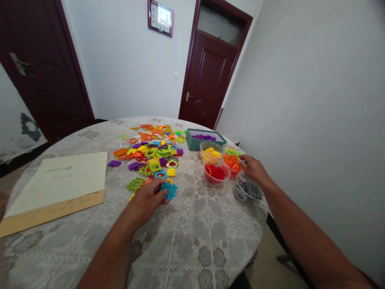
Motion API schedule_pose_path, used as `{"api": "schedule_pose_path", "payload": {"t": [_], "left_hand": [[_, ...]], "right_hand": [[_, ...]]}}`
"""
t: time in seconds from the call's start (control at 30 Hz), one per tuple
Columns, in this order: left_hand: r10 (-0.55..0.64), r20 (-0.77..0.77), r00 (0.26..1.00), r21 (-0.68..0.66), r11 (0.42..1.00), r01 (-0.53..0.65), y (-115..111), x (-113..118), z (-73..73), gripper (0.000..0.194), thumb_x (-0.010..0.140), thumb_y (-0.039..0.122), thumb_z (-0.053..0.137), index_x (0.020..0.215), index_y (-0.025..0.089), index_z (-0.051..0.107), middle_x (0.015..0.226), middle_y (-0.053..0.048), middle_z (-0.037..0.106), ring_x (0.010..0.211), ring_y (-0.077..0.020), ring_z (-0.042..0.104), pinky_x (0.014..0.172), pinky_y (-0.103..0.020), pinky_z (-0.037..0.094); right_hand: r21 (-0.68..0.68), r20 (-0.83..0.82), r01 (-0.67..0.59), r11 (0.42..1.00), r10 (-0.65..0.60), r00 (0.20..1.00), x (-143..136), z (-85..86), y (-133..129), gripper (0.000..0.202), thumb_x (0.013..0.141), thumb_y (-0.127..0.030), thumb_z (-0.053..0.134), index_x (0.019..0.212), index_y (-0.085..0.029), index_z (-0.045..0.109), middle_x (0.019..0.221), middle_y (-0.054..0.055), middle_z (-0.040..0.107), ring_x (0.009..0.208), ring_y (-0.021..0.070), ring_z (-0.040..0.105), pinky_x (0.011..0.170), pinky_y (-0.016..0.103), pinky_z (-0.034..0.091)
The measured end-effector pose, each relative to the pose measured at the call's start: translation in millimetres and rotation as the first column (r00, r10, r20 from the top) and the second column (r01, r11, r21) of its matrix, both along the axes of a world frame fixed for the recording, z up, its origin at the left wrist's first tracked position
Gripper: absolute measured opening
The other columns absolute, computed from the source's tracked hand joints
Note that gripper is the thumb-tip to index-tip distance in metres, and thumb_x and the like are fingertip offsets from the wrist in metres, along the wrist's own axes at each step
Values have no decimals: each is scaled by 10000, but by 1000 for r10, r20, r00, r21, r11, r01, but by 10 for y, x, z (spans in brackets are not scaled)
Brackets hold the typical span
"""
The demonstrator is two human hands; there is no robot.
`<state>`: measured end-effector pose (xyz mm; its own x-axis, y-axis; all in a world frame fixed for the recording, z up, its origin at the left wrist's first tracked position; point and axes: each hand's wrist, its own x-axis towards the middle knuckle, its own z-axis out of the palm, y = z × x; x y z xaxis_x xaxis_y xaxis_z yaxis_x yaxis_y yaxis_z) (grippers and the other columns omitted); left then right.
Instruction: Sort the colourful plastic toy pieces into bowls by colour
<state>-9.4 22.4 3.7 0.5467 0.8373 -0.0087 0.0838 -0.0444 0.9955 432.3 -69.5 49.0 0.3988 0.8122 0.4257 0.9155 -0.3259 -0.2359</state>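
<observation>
My left hand (pixel 152 196) is closed on a blue square plastic building piece (pixel 169 190) with toothed edges, just in front of a mixed pile of coloured building pieces (pixel 156 151). Out to the right, my right hand (pixel 253 169) has its fingers drawn together at the rim of a clear tub of orange pieces (pixel 232 162). A small bluish spot shows at its fingertips, too small to name. Close by stand a tub of red pieces (pixel 216 172), one of yellow pieces (pixel 210 153), one of green pieces (pixel 232 151) and one of dark grey pieces (pixel 251 189).
A green box (pixel 192 143) with purple pieces stands behind the tubs. Pale paper sheets (pixel 64 172) lie over brown cardboard (pixel 60 208) at the left. A patterned cloth covers the round table (pixel 180 249). White walls and two dark red doors (pixel 207 72) are beyond.
</observation>
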Motion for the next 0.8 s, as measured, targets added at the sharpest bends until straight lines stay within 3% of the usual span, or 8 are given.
{"api": "schedule_pose_path", "payload": {"t": [0.13, 0.27, 0.4, 0.5, 0.63, 0.8], "left_hand": [[23, -16, 1000, 24, 999, -23, 6, -10, -50, 235, 787, 419, 714, 866, 203, 668, 852, -6, 628, 816, -198, 658, 768, -366, 635], [-22, -11, 1000, 34, 999, 22, -23, -9, -47, 219, 821, 382, 674, 955, 209, 676, 867, -18, 648, 798, -192, 656, 743, -363, 621], [-44, -19, 999, 58, 997, 45, -34, -20, -48, 240, 835, 370, 673, 1012, 209, 654, 837, -7, 645, 775, -180, 637, 671, -319, 589], [-98, -13, 995, 58, 993, 98, -33, -34, -44, 241, 845, 375, 669, 1009, 202, 635, 842, -9, 662, 780, -175, 646, 659, -297, 571], [-130, -13, 991, 71, 989, 131, -33, -53, -7, 216, 860, 384, 652, 969, 198, 636, 865, -15, 671, 783, -172, 647, 666, -299, 565], [-148, -45, 988, 73, 986, 151, -50, -80, 47, 237, 877, 415, 639, 978, 202, 667, 889, -30, 709, 828, -189, 677, 709, -310, 562]], "right_hand": [[169, 19, -63, 984, 61, 998, -289, 13, -71, 344, 954, -271, 484, 1129, -162, 759, 1186, 142, 765, 1094, 269, 706, 1023, 424, 521], [186, -104, -271, 944, 293, 950, -988, 2, -157, 308, 990, -355, 515, 1116, -217, 759, 1135, 97, 772, 1033, 254, 714, 960, 422, 545], [107, -336, -495, 863, 500, 798, -1825, -105, -195, 262, 1002, -368, 565, 1142, -233, 741, 1065, 77, 768, 940, 228, 710, 853, 383, 558], [117, -525, -572, 812, 540, 658, -2288, -253, -133, 285, 1000, -364, 588, 1216, -221, 709, 984, 50, 755, 861, 191, 695, 776, 328, 550], [148, -676, -571, 808, 504, 538, -2557, -389, -13, 216, 992, -346, 590, 1103, -208, 715, 835, 4, 713, 731, 150, 659, 663, 268, 513], [153, -696, -533, 832, 474, 539, -2509, -345, 28, 163, 958, -336, 619, 950, -197, 703, 671, -38, 622, 576, 115, 579, 548, 231, 451]]}}
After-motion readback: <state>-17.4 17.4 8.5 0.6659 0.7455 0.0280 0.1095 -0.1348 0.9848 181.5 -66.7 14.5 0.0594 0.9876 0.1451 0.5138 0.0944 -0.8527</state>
